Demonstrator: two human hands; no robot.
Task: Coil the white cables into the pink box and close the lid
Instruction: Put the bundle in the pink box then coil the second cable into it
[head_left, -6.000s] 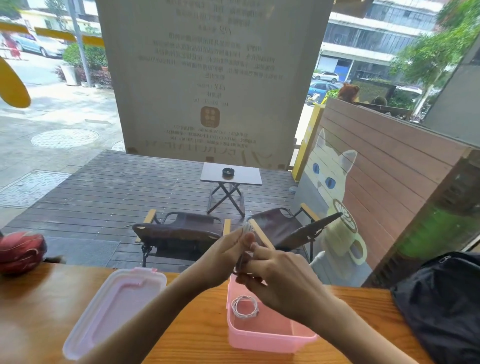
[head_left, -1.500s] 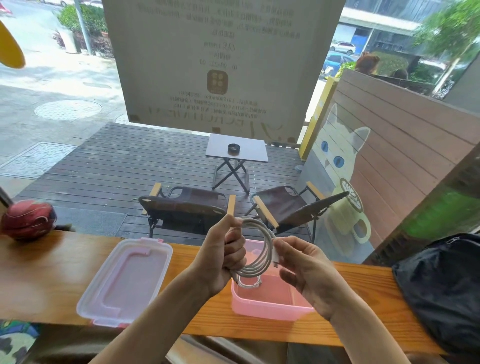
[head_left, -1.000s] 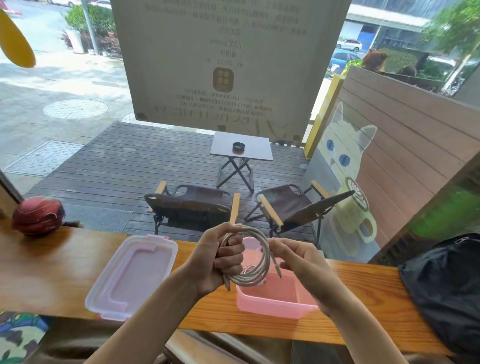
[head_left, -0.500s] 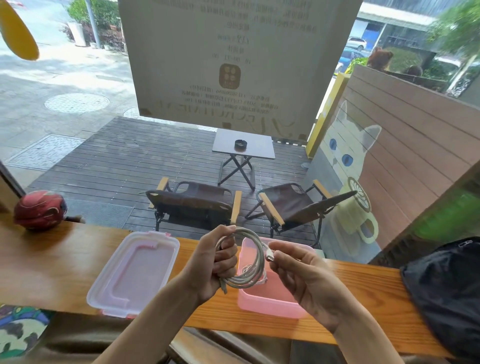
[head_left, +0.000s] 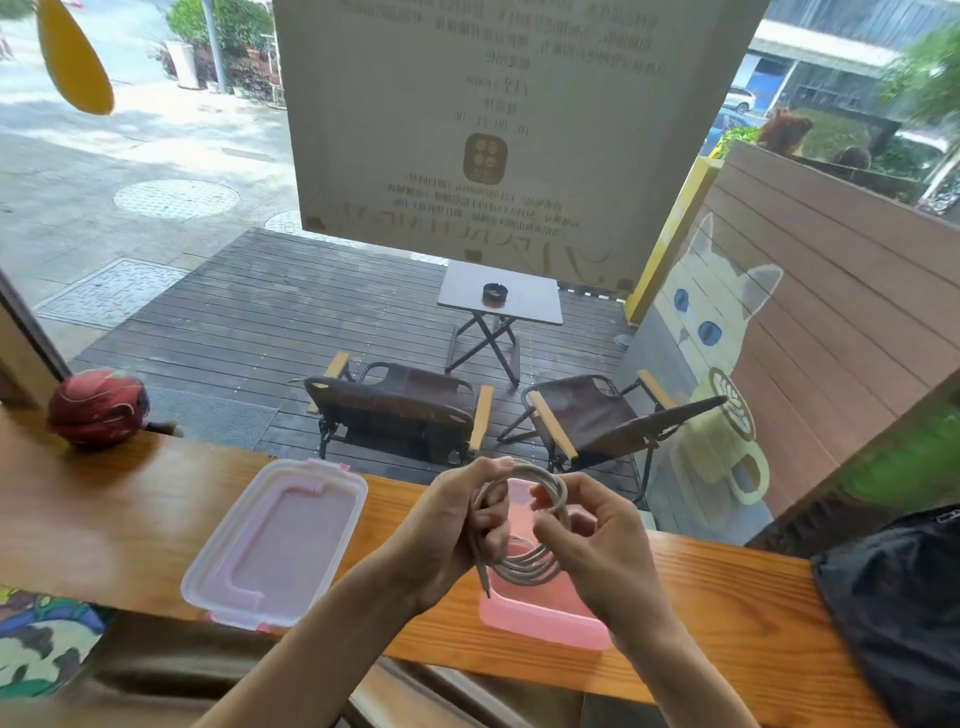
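Item: white round-section cable wound into a multi-turn loop (head_left: 524, 545), held in the air between two bare hands. Left hand (head_left: 447, 535): grip closed around the left side of the loop, thumb on top, one loose plug end hanging down just below the fist. Right hand (head_left: 602, 545): grip pinched narrowly on the right side of the loop, fingertips on the strands; the other cable end cannot be made out. Directly beneath both grips: open pink rectangular plastic box (head_left: 540, 618), on the long wooden bench (head_left: 727, 613); its interior is mostly hidden by the loop and hands, so any contents cannot be confirmed. Well to the left of the left grip: translucent pink-tinted rectangular lid (head_left: 275, 540), lying flat on the bench, apart from the box. Status, as judged: this cable is coiled but not yet laid in the box; tucking in the loose end, lowering the loop and fitting the lid remain.
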